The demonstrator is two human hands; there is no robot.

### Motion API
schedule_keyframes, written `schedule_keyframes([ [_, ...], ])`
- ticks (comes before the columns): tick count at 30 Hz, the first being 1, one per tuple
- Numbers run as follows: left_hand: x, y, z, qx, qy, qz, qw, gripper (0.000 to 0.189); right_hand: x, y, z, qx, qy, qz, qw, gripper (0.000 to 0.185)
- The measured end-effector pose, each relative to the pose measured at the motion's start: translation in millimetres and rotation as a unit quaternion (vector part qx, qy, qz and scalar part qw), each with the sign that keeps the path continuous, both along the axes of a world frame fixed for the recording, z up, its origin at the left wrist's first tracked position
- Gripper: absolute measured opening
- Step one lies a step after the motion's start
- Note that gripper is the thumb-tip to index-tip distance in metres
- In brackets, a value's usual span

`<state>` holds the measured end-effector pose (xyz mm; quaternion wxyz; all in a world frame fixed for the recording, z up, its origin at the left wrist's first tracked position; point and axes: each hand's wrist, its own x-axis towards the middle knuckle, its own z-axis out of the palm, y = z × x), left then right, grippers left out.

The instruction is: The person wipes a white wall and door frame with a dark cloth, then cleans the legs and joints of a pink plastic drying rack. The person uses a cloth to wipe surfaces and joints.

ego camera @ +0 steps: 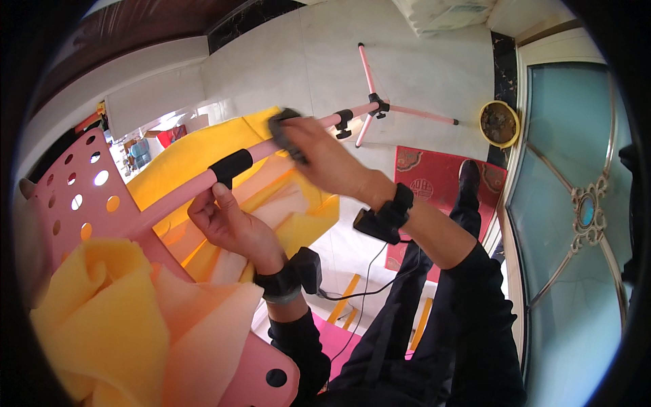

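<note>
A pink tubular pole (190, 189) runs slantwise from a pink perforated board (68, 196) at the left down to a folding tripod base (377, 103) on the floor. My left hand (236, 224) is at the underside of the black clamp collar (231, 167), thumb and fingers pinched on a small part beneath it that my fingers mostly hide. Farther down, my right hand (320, 155) grips a dark grey cloth (285, 133) against the pole; both are blurred. A lower black collar with a knob (344, 122) sits beyond it. Yellow and peach sheet material (198, 147) hangs behind the pole.
More yellow sheet material (109, 315) drapes over the board at lower left. Cables (374, 292) hang from the black wrist devices. A red patterned mat (407, 196) lies under my foot. A yellow bowl (499, 124) stands beside the frosted glass door (564, 213).
</note>
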<state>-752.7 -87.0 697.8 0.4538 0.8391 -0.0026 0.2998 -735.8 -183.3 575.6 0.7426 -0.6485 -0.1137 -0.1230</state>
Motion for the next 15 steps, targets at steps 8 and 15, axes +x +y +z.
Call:
schedule_keyframes([
  [8, -1.0, -1.8, 1.4, 0.02, 0.011, -0.003, 1.0, 0.014, 2.7, 5.2, -19.8, -0.071, 0.1, -0.077, 0.99, 0.039],
  [15, -1.4, -0.6, 1.0, 0.02, 0.015, -0.016, 1.0, 0.013, -42.0, 16.2, -53.9, 0.553, 0.335, -0.068, 0.76, 0.027],
])
